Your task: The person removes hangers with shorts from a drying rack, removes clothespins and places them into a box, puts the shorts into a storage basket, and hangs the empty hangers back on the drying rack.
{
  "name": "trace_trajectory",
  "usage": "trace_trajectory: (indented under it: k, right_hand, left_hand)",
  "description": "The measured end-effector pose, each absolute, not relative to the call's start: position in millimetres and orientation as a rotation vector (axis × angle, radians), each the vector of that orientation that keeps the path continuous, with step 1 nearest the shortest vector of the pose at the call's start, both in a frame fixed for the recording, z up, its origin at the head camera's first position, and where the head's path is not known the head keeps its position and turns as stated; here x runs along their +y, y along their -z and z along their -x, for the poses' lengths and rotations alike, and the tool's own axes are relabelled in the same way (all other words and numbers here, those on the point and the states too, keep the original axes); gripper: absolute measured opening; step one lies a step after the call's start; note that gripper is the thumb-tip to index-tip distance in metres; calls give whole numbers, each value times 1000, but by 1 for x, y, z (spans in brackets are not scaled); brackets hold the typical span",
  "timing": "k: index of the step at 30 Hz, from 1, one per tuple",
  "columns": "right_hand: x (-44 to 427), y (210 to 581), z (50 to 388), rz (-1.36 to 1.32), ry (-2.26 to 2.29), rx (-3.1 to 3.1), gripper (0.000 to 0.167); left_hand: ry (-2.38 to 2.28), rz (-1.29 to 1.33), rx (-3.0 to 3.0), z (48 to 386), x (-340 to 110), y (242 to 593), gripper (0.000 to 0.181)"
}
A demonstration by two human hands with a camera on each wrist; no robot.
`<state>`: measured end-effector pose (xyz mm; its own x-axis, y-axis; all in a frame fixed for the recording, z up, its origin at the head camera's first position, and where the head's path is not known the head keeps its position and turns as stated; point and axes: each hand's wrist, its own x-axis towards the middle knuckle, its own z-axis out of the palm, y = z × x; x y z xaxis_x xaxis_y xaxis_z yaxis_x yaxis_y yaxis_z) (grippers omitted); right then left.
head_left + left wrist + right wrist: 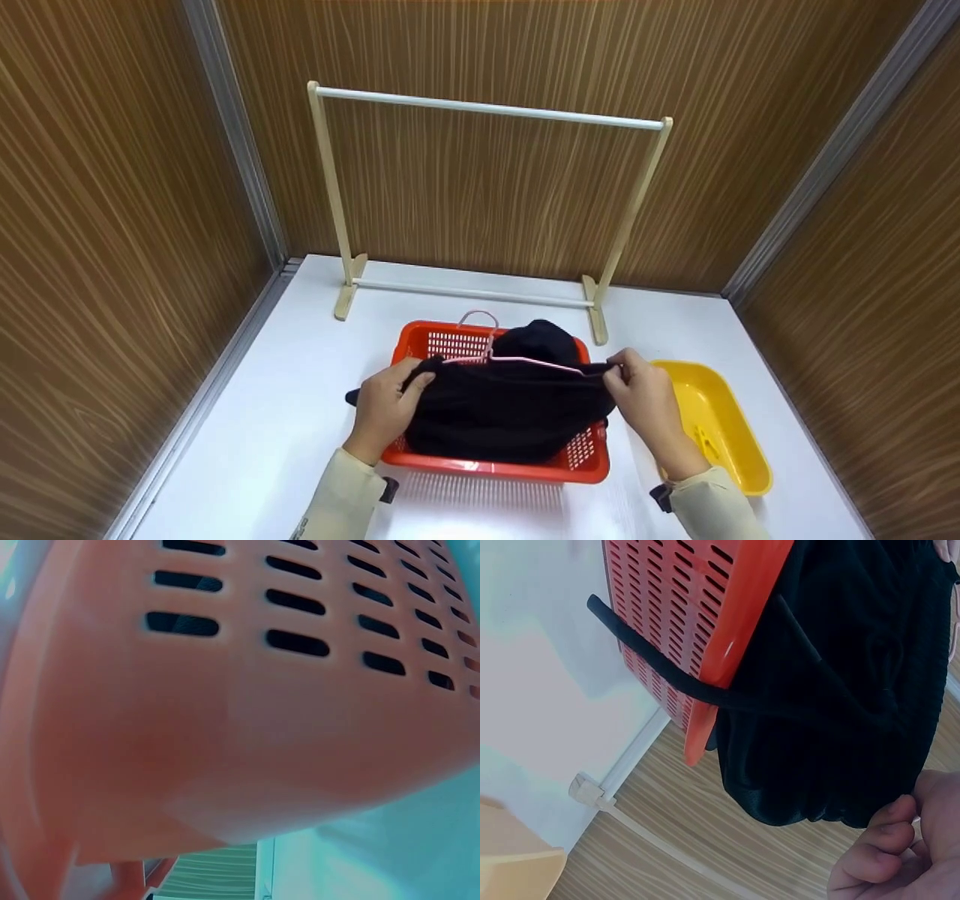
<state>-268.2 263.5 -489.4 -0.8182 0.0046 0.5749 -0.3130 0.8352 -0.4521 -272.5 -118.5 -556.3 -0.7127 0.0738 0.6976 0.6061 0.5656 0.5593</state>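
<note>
A black garment [510,420] is spread over the red basket [472,468]. Its upper edge is stretched between both hands, with a pink hanger [536,364] along that edge and the hook standing up behind. My left hand [384,405] pinches the garment near its left end, thumb on top. At the other end, my right hand [645,394] pinches the edge by the hanger's tip. In the right wrist view, a dark strap [649,656] hangs over the basket's rim. The left wrist view holds mostly the basket's wall [247,727]; the left hand is hidden there.
Behind the basket stands a rack with wooden posts and a white top bar [487,107]. A yellow tray [724,397] lies to the right, near my right forearm. More black cloth [541,339] bunches at the basket's back. Wood-grain walls enclose the white table [232,435].
</note>
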Motion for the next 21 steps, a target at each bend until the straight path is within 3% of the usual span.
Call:
trace_trajectory:
  k: [21]
  right_hand:
    - [275,484,274,-199,-736,-2370,9]
  left_hand:
    - [1203,494,-2126,272,-122,559,9]
